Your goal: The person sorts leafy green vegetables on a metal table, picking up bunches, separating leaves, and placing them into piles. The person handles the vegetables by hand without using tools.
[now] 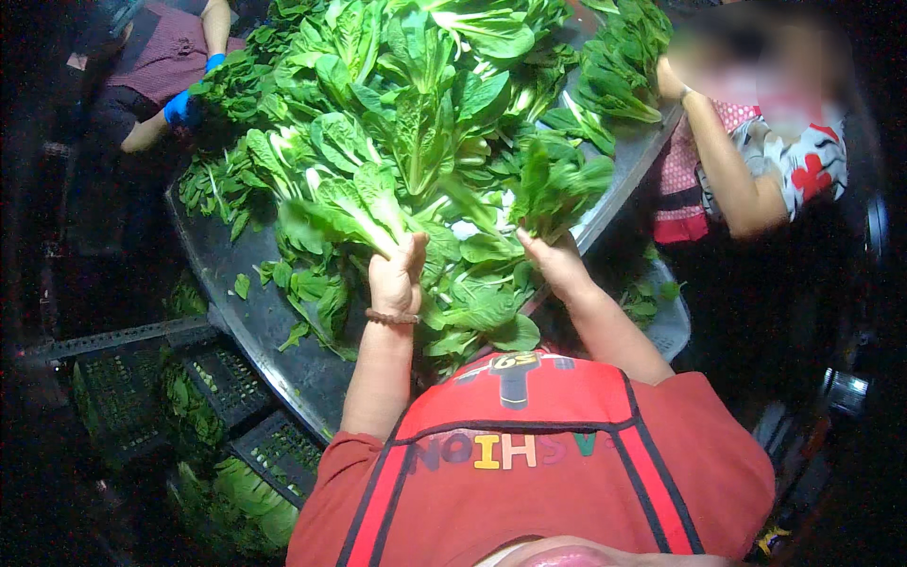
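Observation:
My left hand (397, 279) is closed around the pale stems of a bunch of leafy greens (364, 208), its leaves fanning up and to the left. To the right, my right hand (559, 266) grips the base of a darker bunch of greens (559, 184), whose leaves point upward and are slightly blurred. Both bunches are held over the near part of a big heap of the same greens (416, 113). The heap covers much of a dark metal table (217, 260). Loose leaves (482, 298) lie between and below my wrists.
At the far left, a person's blue-gloved hand (181, 111) is at the heap. Another person's bare hand (671, 80) holds greens at the right edge. Black slatted crates (231, 383) with greens stand lower left. A pale basket (671, 326) sits beneath the table's right side.

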A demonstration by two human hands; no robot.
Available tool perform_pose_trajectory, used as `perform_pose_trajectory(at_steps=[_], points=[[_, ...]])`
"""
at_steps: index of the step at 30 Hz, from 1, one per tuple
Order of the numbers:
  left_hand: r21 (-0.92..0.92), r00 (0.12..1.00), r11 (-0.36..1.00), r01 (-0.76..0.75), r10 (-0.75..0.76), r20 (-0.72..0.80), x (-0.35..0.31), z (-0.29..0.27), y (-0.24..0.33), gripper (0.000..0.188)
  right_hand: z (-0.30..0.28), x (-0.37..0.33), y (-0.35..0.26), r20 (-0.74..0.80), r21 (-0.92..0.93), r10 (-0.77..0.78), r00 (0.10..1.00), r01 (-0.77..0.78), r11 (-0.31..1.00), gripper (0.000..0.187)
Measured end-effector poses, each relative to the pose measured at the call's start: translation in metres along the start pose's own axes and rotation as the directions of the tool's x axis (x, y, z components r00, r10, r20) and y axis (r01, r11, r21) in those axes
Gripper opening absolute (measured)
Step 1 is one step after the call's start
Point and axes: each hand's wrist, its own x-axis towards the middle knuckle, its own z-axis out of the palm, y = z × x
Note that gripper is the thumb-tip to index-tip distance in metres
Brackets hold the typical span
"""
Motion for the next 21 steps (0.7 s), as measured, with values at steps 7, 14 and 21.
perform_pose_trajectory(at_steps=[7, 14, 21], points=[[0.140, 0.940, 0.970, 0.197, -0.228, 0.256, -0.015, 0.055, -0.012, 0.032, 0.031, 0.008, -0.015, 0.291, 0.567, 0.048, 0.956, -0.213, 0.796, 0.030], [0.096, 0.981, 0.995, 0.029, -0.047, 0.190, -0.002, 0.050, -0.013, 0.032, 0.048, 0.021, 0.006, 0.309, 0.517, 0.190, 0.932, -0.333, 0.789, 0.023], [0.407, 0.966, 0.912, 0.052, -0.150, 0.212, -0.006, 0.002, 0.014, 0.037, 0.013, 0.053, -0.019, -0.052, 0.716, 0.187, 0.981, -0.094, 0.691, 0.018]])
